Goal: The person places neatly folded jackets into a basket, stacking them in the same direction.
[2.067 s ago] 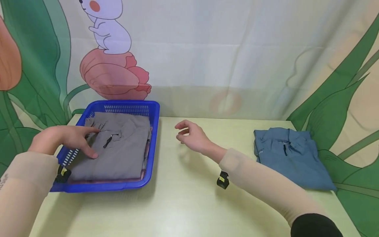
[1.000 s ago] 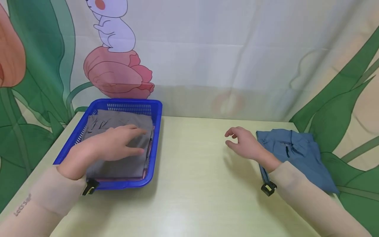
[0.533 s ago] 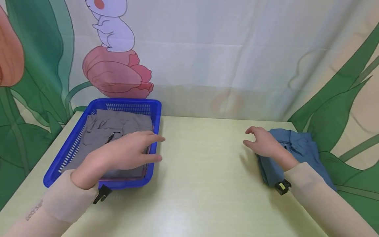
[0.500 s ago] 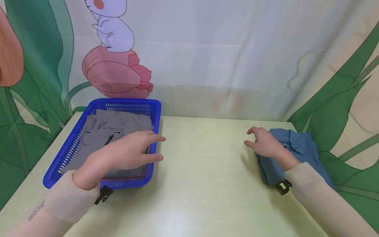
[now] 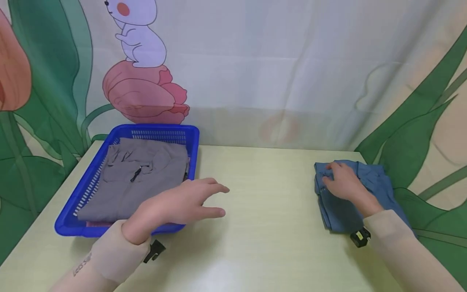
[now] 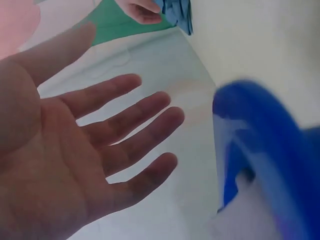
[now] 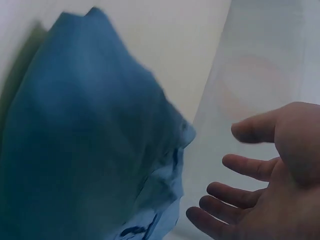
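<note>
Across the pale table (image 5: pixel 255 231), a grey garment (image 5: pixel 127 190) lies in the basket (image 5: pixel 69 231) beside the spread left hand (image 5: pixel 184 202), a blue garment (image 5: pixel 344 213) left outside under the spread, empty right hand (image 5: pixel 343 184).

On the left sleeve (image 5: pixel 109 263), nearer the worktop (image 5: pixel 251 243)'s left edge than its right, we see dark slanting lettering (image 5: pixel 82 265); we make out what looks like "Le" at its start, the rest too blurred. The yellow patch on the black device (image 5: pixel 359 241) below the right sleeve (image 5: pixel 401 243) we cannot read.
</note>
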`<action>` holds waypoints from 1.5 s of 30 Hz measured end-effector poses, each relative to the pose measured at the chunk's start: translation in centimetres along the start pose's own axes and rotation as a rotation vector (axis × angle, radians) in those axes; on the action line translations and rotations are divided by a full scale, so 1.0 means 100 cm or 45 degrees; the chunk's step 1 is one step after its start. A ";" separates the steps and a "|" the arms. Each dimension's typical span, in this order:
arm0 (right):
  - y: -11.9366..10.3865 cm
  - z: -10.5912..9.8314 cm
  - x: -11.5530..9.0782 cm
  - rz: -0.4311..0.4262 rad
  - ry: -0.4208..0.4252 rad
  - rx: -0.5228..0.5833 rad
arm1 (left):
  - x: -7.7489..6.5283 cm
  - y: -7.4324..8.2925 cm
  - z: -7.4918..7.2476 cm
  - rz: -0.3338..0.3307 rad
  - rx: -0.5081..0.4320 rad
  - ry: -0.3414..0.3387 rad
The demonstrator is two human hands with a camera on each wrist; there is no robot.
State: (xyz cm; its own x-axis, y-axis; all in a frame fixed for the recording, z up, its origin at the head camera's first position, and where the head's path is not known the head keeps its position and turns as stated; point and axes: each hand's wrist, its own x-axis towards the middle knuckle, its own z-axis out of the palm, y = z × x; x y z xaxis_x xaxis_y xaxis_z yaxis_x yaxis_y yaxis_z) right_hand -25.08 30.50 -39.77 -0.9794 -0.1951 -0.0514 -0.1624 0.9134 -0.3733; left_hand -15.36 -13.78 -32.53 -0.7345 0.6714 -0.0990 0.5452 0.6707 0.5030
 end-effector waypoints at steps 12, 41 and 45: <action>0.027 -0.001 -0.003 0.172 -0.090 -0.078 | 0.006 0.000 0.019 -0.079 -0.027 -0.253; 0.015 0.031 0.003 0.115 -0.127 -0.171 | -0.008 -0.020 0.039 -0.214 0.269 0.311; 0.010 0.035 0.005 0.091 -0.124 -0.168 | -0.011 -0.019 0.038 -0.368 0.364 0.469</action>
State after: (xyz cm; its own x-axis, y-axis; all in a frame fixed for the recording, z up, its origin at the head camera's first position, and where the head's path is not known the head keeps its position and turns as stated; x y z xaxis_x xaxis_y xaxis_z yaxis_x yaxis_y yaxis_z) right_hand -25.34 30.10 -43.42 -0.9739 -0.1556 -0.1651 -0.1131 0.9639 -0.2412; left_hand -13.98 -14.57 -36.65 -0.9355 0.3267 0.1342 0.3507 0.9048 0.2416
